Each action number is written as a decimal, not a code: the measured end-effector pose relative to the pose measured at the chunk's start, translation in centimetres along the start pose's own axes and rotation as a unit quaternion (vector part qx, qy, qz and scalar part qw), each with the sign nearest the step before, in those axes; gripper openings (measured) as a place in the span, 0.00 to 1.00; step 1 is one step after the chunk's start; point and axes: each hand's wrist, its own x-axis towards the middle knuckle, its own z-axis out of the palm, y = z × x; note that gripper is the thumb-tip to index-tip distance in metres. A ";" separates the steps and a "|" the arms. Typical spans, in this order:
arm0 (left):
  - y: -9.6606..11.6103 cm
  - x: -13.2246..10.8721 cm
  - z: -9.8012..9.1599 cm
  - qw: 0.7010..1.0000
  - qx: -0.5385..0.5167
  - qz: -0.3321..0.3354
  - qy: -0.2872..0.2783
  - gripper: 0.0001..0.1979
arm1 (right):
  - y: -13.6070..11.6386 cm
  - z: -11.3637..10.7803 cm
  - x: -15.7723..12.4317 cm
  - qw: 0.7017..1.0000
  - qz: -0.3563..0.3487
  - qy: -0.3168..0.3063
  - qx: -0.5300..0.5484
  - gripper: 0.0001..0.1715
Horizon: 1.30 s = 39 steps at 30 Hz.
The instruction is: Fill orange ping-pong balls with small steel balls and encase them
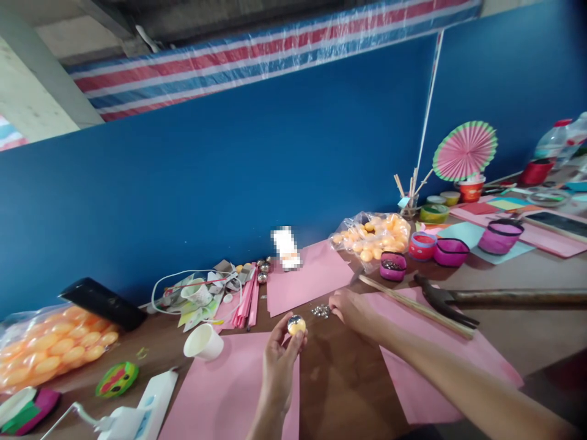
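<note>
Pinched between the thumb and fingers of my left hand (279, 351) is a small ball (296, 325), silvery on top and orange-yellow below, raised above a pink sheet (229, 385). Gripping it low leaves the shiny top uncovered and facing me, which is likely why I hold it so. My right hand (351, 308) lies on the brown table (339, 379), fingers bent close together at the edge of a pile of tiny shiny pieces (320, 311); I cannot tell whether a piece sits between the tips. That pile, I judge, is placed between my hands for easy picking.

Beyond my right forearm, a wooden stick (394, 296) lies partly under the claw of a hammer (499, 297). To the left, a white paper cup (204, 342) stands tilted, with no print I can make out. Farther back, a few silvery balls (262, 278) sit together, and a clear bag of orange balls (373, 235) rests by the blue partition (257, 165). One upright object (285, 247) there is pixelated, so any writing is lost. At far right, the bottle (553, 143) is too blurred to yield a brand.
</note>
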 end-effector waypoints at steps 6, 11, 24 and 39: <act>0.4 -0.2 0.2 1.000 0.004 -0.002 -0.008 0.25 | -0.4 -0.3 -0.2 0.999 0.008 0.033 0.008 0.08; 0.3 -0.2 0.5 1.000 0.007 0.003 0.009 0.26 | -0.3 -0.3 0.0 0.998 0.018 0.050 0.017 0.10; 0.9 0.1 0.7 0.999 0.019 -0.019 -0.036 0.25 | 0.6 0.0 0.0 0.990 -0.030 0.089 0.101 0.08; 1.1 0.0 1.1 1.000 0.008 -0.016 -0.023 0.30 | -2.1 -1.0 -1.1 0.834 0.046 0.020 0.549 0.19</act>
